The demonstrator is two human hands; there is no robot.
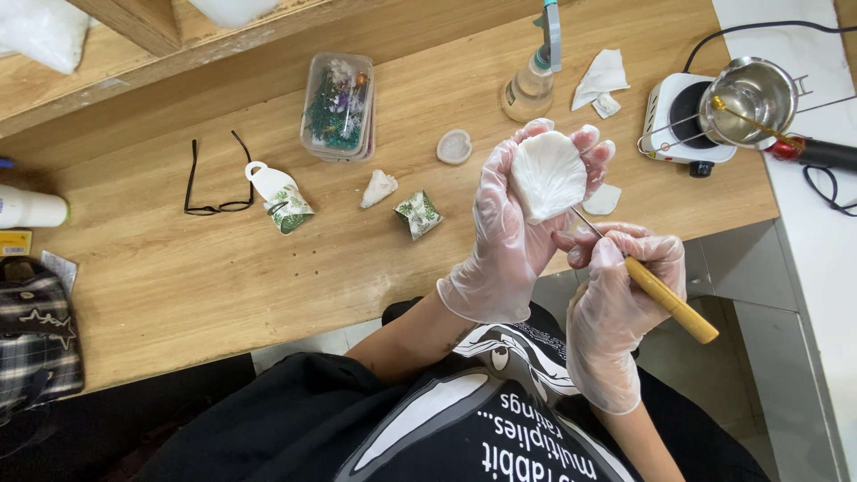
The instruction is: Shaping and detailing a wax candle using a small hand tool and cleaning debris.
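Note:
My left hand [511, 234], in a clear glove, holds up a white shell-shaped wax piece [546, 174] over the front edge of the wooden table [223, 268]. My right hand [618, 303], also gloved, grips a thin metal pick with a wooden handle [668, 299]. The pick's tip touches the lower edge of the white piece.
On the table lie black glasses [214, 178], a clear box of dried flowers [339, 105], small white and green-patterned pieces [418, 214], a round mould [454, 146] and a squeeze bottle [529, 87]. A small electric stove [683, 120] with a metal pot [754, 98] stands at the right.

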